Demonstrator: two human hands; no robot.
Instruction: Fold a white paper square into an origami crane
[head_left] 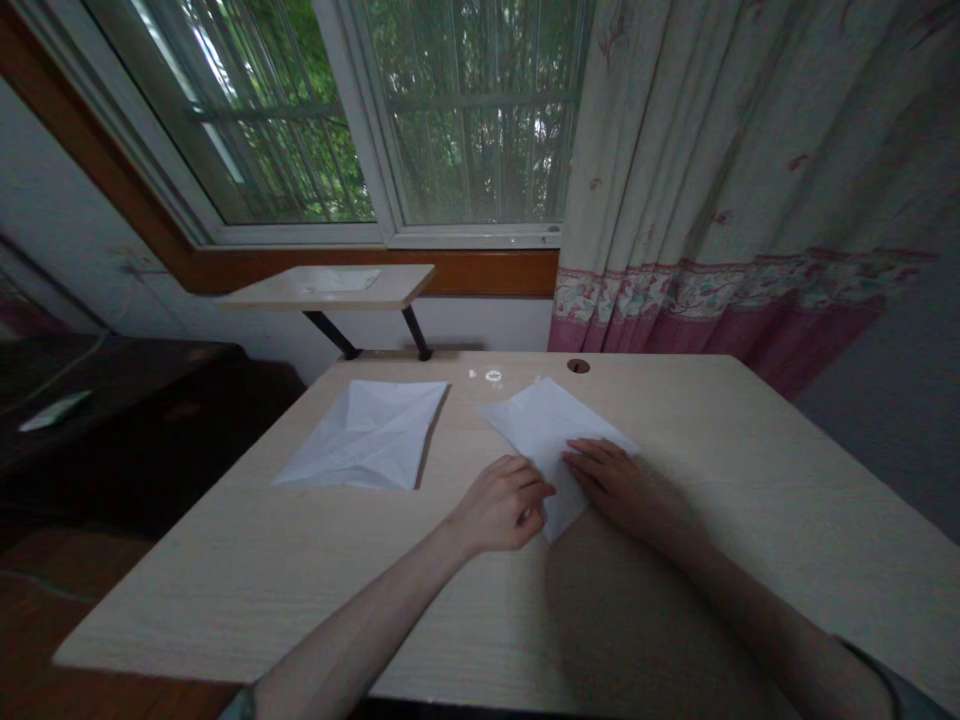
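A sheet of white paper (551, 415) lies on the desk, turned so that its corners point toward and away from me. At its left edge is my left hand (506, 505), its fingers curled and pressed together on the paper's near left side. My right hand (611, 485) rests palm down on the paper's right part, fingers stretched out. Farther left lies white creased paper (367, 435), seemingly several sheets stacked, with fold lines running across the top. The paper's edge under my left fingers is partly hidden.
The pale wooden desk (337, 580) has a dark round cable hole (578, 367) at the back. A small raised shelf (300, 287) with white paper on it stands at the back left. Behind are a window (465, 130) and a long curtain (675, 200). A dark low surface (150, 430) is at the left.
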